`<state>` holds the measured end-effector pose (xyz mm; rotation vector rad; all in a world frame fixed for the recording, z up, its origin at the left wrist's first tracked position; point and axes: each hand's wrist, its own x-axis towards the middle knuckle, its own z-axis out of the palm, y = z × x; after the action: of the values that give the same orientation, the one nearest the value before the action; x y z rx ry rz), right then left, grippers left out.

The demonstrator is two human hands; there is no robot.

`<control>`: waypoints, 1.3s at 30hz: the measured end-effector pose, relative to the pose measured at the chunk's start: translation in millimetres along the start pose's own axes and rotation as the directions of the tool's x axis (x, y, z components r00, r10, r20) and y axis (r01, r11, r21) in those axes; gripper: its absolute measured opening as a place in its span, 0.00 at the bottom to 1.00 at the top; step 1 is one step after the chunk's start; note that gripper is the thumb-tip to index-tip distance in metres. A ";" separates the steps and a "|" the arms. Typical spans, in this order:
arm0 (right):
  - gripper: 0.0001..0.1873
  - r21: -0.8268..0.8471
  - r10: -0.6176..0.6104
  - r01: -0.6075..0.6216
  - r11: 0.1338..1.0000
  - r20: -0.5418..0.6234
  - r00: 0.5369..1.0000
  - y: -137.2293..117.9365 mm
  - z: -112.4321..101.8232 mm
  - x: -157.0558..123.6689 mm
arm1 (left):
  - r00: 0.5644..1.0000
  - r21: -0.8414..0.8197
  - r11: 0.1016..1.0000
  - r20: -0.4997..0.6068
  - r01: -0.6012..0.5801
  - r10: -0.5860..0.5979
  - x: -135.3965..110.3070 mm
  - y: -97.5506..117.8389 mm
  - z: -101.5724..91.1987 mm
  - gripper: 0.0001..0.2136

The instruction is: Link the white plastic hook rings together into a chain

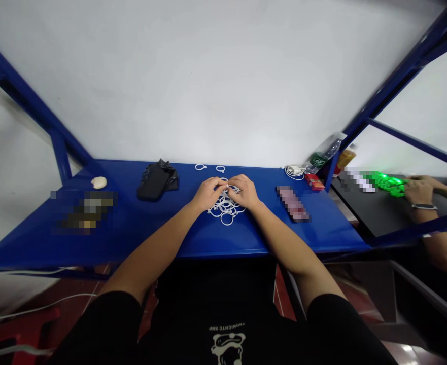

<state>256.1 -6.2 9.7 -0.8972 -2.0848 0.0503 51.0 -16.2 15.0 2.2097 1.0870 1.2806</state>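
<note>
My left hand [208, 192] and my right hand [245, 191] meet over a pile of thin white loops [226, 207] on the blue table. Each loop is a ring with a small clasp-like knob, much like a closed cable tie. Between the pinched fingertips of both hands is one such white loop [227, 186]; most of it is hidden by the fingers or blends with the pile. Two more loops lie apart behind the hands, a left one [200, 167] and a right one [220, 169].
On the blue table [193, 246] lie a black phone-like object [153, 183] on crumpled black plastic, a white case [99, 182], a blurred phone [293, 203], a charger cable [295, 172], a red box [314, 182] and a bottle [322, 155]. At right, a co-worker's hands [419, 190] handle glowing green items [388, 183].
</note>
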 end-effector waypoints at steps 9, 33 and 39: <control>0.08 -0.044 -0.011 0.015 0.999 0.083 0.996 -1.5 -4.0 4.1 | 0.996 0.024 0.997 0.033 -0.078 0.077 -0.6 3.5 -1.3 0.04; 0.12 -0.001 0.213 -0.215 0.977 0.139 0.967 4.2 -9.0 5.4 | 0.946 0.580 0.814 0.246 0.031 -0.211 73.1 -56.6 16.7 0.22; 0.11 -0.065 0.139 -0.129 0.990 0.186 0.973 7.0 -10.0 7.1 | 0.935 0.623 0.780 0.237 0.062 -0.263 73.8 -52.0 21.5 0.17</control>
<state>264.5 0.7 18.7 -1.1017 -2.2070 0.1598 68.1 74.9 12.8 2.5586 1.6861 0.4950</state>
